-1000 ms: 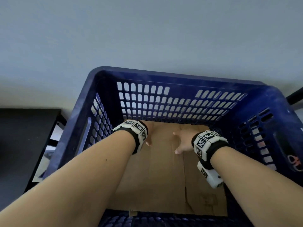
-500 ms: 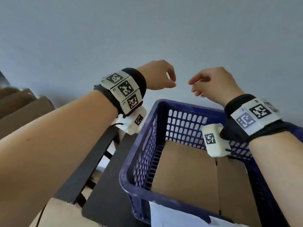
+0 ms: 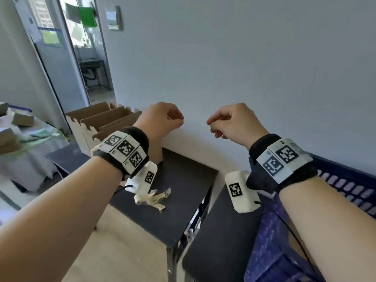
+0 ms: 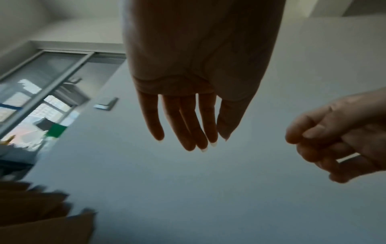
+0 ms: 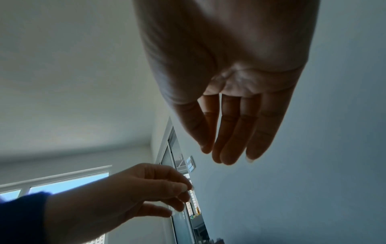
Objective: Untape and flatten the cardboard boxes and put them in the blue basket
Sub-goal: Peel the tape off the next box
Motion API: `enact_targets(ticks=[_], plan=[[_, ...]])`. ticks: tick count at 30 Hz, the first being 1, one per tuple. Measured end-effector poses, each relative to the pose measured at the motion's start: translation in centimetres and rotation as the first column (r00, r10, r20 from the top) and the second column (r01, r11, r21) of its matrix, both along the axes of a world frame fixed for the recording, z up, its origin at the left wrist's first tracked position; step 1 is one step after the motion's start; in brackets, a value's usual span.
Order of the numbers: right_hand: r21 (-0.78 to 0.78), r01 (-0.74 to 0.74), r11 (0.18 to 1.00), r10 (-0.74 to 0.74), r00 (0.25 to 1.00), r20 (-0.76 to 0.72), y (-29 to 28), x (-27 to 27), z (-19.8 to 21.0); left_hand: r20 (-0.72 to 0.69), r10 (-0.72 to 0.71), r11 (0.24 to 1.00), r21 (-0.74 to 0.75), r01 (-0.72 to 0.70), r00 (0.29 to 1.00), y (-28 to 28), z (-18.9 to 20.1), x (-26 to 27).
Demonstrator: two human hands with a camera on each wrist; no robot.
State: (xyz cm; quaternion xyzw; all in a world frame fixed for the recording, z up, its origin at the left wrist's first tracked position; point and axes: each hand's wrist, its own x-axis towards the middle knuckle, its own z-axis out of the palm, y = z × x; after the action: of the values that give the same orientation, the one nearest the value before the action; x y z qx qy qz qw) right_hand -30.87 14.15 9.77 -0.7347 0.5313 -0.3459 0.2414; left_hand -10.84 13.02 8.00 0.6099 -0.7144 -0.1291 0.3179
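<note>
Both my hands hang in the air in front of the pale wall and hold nothing. My left hand (image 3: 162, 119) has loosely curled fingers; in the left wrist view its fingers (image 4: 188, 128) droop nearly straight. My right hand (image 3: 227, 121) is a short way to its right, also loosely curled, and its fingers (image 5: 229, 132) hang relaxed in the right wrist view. The blue basket (image 3: 341, 165) shows only as a rim and latticed wall at the right edge, under my right forearm; its inside is hidden. Open cardboard boxes (image 3: 101, 119) stand at the back left, beyond my left wrist.
Two black tables (image 3: 183, 200) stand below my hands, with a narrow gap between them. A wad of peeled tape (image 3: 154, 198) lies on the left one. A cluttered table (image 3: 26, 135) is at the far left, and a doorway (image 3: 89, 58) opens behind the boxes.
My hands have come up out of the basket, leaving the flat cardboard in it. The view has swung left, so the basket has slid to the right edge.
</note>
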Motion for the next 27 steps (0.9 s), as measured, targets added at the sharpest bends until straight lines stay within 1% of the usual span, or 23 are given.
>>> enact_targets(ticks=[2, 4, 7, 9, 11, 12, 15, 17, 20, 23, 24, 27], plan=[[0.043, 0.018, 0.999, -0.019, 0.999, 0.043, -1.3, 4.0, -1.7, -0.033, 0.039, 0.999, 0.005, -0.039, 0.999, -0.6, -1.7, 4.9], [0.106, 0.041, 0.994, -0.054, 0.991, 0.119, -2.8, 8.3, -3.4, -0.101, 0.093, 0.996, 0.026, -0.09, 0.991, -1.6, -3.2, 9.8], [0.192, 0.039, 0.981, -0.081, 0.974, 0.212, -4.8, 14.9, -5.7, -0.235, 0.189, 0.982, 0.063, -0.18, 0.953, -3.3, -5.2, 16.8], [0.247, 0.039, 0.968, -0.099, 0.967, 0.235, -5.9, 18.5, -7.5, -0.277, 0.213, 0.977, 0.066, -0.202, 0.937, -4.4, -6.4, 20.7], [0.306, 0.055, 0.951, -0.133, 0.961, 0.242, -6.9, 21.3, -9.7, -0.301, 0.189, 0.981, 0.09, -0.169, 0.935, -5.4, -7.5, 23.7], [0.333, 0.077, 0.94, -0.162, 0.958, 0.237, -7.2, 22.5, -10.9, -0.306, 0.156, 0.985, 0.113, -0.127, 0.939, -5.8, -8.0, 24.8], [0.399, 0.144, 0.906, -0.241, 0.948, 0.206, -7.9, 24.8, -13.7, -0.251, 0.031, 0.978, 0.207, 0.023, 0.968, -6.9, -9.7, 26.4], [0.41, 0.111, 0.905, -0.202, 0.961, 0.187, -8.4, 26.0, -14.5, -0.238, -0.048, 0.961, 0.252, 0.109, 0.97, -7.8, -10.8, 26.6], [0.393, -0.001, 0.92, -0.031, 0.997, 0.075, -9.4, 27.3, -15.0, -0.249, -0.123, 0.936, 0.294, 0.196, 0.961, -9.3, -12.0, 26.0], [0.379, -0.057, 0.924, 0.108, 0.987, -0.115, -10.5, 28.2, -15.4, -0.262, -0.144, 0.924, 0.311, 0.225, 0.954, -10.4, -12.5, 25.1], [0.361, -0.057, 0.931, 0.128, 0.976, -0.177, -10.8, 28.4, -15.6, -0.284, -0.143, 0.922, 0.309, 0.232, 0.948, -10.8, -12.4, 24.9], [0.28, -0.03, 0.96, 0.127, 0.933, -0.336, -11.5, 28.8, -16.0, -0.347, -0.117, 0.934, 0.279, 0.222, 0.93, -12.1, -11.8, 24.6]])
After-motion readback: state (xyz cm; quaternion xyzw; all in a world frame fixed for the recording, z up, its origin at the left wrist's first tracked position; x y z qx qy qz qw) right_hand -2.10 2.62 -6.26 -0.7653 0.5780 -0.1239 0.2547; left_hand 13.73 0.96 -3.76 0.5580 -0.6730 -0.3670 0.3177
